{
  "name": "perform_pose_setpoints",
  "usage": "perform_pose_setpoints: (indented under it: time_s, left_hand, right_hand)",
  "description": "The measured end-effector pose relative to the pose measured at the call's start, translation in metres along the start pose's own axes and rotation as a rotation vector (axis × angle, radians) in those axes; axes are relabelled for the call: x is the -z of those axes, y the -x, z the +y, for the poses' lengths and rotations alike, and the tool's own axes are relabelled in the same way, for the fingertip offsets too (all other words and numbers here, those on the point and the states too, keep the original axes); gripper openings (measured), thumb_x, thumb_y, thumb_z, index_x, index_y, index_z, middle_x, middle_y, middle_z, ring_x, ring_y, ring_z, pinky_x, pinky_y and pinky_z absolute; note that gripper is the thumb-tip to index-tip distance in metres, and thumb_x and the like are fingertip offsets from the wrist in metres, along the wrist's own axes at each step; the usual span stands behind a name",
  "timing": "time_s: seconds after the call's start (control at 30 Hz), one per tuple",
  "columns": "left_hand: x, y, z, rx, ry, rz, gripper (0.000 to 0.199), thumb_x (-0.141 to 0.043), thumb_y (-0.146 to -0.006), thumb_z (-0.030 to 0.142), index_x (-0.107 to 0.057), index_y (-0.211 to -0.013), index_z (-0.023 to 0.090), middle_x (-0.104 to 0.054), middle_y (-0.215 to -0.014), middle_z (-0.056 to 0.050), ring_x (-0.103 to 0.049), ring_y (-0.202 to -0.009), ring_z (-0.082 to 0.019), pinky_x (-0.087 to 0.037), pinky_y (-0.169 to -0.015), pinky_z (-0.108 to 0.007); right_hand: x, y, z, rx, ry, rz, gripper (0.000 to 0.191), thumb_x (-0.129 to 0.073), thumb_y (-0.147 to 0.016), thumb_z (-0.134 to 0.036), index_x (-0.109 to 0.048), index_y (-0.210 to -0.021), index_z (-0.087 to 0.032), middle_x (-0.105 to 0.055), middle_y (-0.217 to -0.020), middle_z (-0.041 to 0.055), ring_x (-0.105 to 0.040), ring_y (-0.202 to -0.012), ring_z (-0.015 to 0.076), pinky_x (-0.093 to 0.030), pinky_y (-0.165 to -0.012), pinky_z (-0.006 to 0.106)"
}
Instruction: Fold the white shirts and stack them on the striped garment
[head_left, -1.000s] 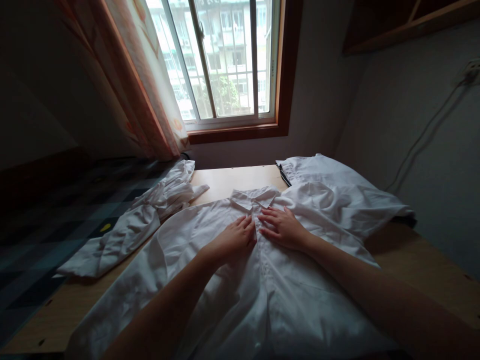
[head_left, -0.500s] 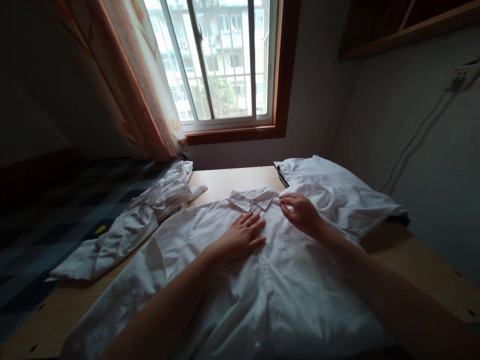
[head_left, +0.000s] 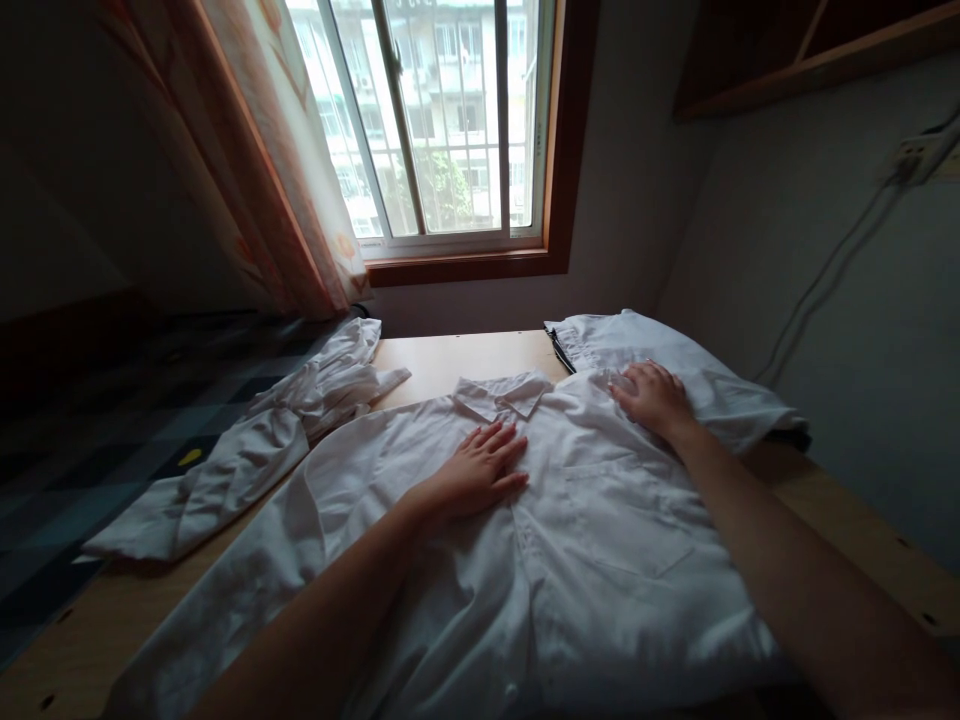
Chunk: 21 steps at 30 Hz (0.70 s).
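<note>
A white button-up shirt (head_left: 600,530) lies face up on the wooden board, its collar (head_left: 502,395) pointing toward the window and a chest pocket showing on the right half. My left hand (head_left: 484,465) rests flat on the upper front, just below the collar, fingers stretched out. Over by the shirt's right-side shoulder, my right hand (head_left: 652,397) lies palm down on the cloth with its fingers loosely apart. Small wrinkles run across the front, mostly low down near my left forearm.
A crumpled white garment (head_left: 240,460) lies along the left edge beside a dark checked cloth (head_left: 82,440). Another folded white garment (head_left: 675,355) with a dark edge sits at the right. Bare wooden board (head_left: 457,355) shows behind the collar. A curtain (head_left: 262,200) hangs by the window (head_left: 450,130).
My right hand has moved right, from beside the collar to the shirt's shoulder, and its fingers have spread. The left hand stays put on the shirt front.
</note>
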<state>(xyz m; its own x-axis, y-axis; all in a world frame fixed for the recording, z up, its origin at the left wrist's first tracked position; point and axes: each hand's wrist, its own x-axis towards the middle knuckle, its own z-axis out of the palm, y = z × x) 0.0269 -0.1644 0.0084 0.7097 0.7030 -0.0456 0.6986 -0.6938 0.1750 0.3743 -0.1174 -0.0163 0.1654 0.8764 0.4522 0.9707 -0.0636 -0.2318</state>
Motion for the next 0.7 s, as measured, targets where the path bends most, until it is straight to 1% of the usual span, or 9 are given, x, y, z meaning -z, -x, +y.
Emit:
perform_pose_setpoints:
  time_s: [0.07,0.13,0.2,0.27,0.33,0.4,0.53,0.63,0.7]
  left_hand:
    - [0.0,0.0,0.0,0.011,0.005,-0.004,0.065,-0.038,-0.099,0.06,-0.036,-0.155,0.026,-0.026,-0.164,-0.006,-0.018,-0.153,-0.027,-0.018,-0.124,-0.045]
    - [0.0,0.0,0.0,0.014,0.011,0.004,0.065,-0.038,-0.099,0.061,-0.036,-0.155,0.027,-0.026,-0.164,-0.006,-0.018,-0.153,-0.026,-0.018,-0.124,-0.044]
    - [0.0,0.0,0.0,0.014,0.017,0.004,0.066,-0.038,-0.099,0.061,-0.036,-0.155,0.027,-0.026,-0.164,-0.006,-0.018,-0.154,-0.026,-0.017,-0.124,-0.044]
    - [0.0,0.0,0.0,0.017,0.023,-0.01,0.066,-0.036,-0.099,0.061,-0.034,-0.156,0.027,-0.024,-0.165,-0.006,-0.016,-0.154,-0.027,-0.016,-0.124,-0.044]
    - [0.0,0.0,0.0,0.021,0.031,-0.017,0.067,-0.036,-0.099,0.061,-0.034,-0.156,0.027,-0.023,-0.165,-0.006,-0.015,-0.154,-0.027,-0.015,-0.124,-0.045]
    - [-0.001,0.0,-0.001,0.023,0.04,-0.013,0.067,-0.037,-0.099,0.061,-0.035,-0.156,0.026,-0.024,-0.165,-0.007,-0.015,-0.154,-0.028,-0.015,-0.124,-0.046]
    - [-0.002,-0.001,-0.002,0.021,0.053,-0.011,0.067,-0.038,-0.099,0.061,-0.035,-0.156,0.025,-0.023,-0.165,-0.007,-0.015,-0.154,-0.028,-0.014,-0.125,-0.047]
    - [-0.003,-0.002,-0.002,0.032,0.06,-0.032,0.07,-0.037,-0.098,0.064,-0.033,-0.156,0.026,-0.02,-0.166,-0.006,-0.012,-0.154,-0.028,-0.012,-0.125,-0.046]
    - [-0.003,-0.002,-0.003,0.04,0.064,-0.051,0.07,-0.036,-0.098,0.064,-0.031,-0.157,0.027,-0.018,-0.166,-0.006,-0.01,-0.155,-0.028,-0.011,-0.125,-0.047]
  right_hand:
    - [0.007,-0.004,0.0,-0.001,-0.067,0.059,0.033,-0.055,-0.087,-0.039,-0.069,-0.107,-0.016,-0.067,-0.124,0.0177,-0.056,-0.123,0.032,-0.042,-0.103,0.046]
    - [0.017,-0.006,-0.001,-0.016,-0.151,0.08,0.03,-0.056,-0.086,-0.04,-0.069,-0.1,-0.016,-0.073,-0.105,0.0153,-0.064,-0.103,0.0294,-0.048,-0.09,0.039]
    - [0.026,-0.006,0.0,-0.034,-0.235,0.076,0.029,-0.057,-0.085,-0.044,-0.068,-0.094,-0.018,-0.073,-0.089,0.0107,-0.066,-0.083,0.0259,-0.049,-0.076,0.034]
    - [0.034,-0.006,0.002,-0.03,-0.284,0.077,0.03,-0.057,-0.086,-0.047,-0.068,-0.091,-0.019,-0.072,-0.082,0.0076,-0.064,-0.074,0.0233,-0.046,-0.068,0.031]
    - [0.038,-0.006,0.006,0.005,-0.248,0.086,0.03,-0.056,-0.087,-0.047,-0.069,-0.089,-0.02,-0.071,-0.079,0.0073,-0.063,-0.072,0.0227,-0.043,-0.067,0.03]
    - [0.04,-0.007,0.011,0.032,-0.13,0.11,0.031,-0.056,-0.089,-0.046,-0.07,-0.088,-0.019,-0.071,-0.078,0.009,-0.062,-0.075,0.0245,-0.041,-0.07,0.033]
    - [0.037,-0.007,0.021,0.002,0.085,0.19,0.029,-0.054,-0.091,-0.039,-0.073,-0.09,-0.018,-0.071,-0.082,0.0124,-0.059,-0.085,0.0282,-0.038,-0.076,0.037]
    - [0.035,-0.005,0.023,-0.025,0.144,0.203,0.027,-0.054,-0.09,-0.032,-0.075,-0.091,-0.016,-0.07,-0.088,0.014,-0.056,-0.089,0.0296,-0.037,-0.077,0.039]
    - [0.037,-0.004,0.017,-0.015,0.148,0.237,0.025,-0.055,-0.088,-0.028,-0.076,-0.096,-0.015,-0.068,-0.093,0.0157,-0.055,-0.093,0.0313,-0.039,-0.079,0.041]
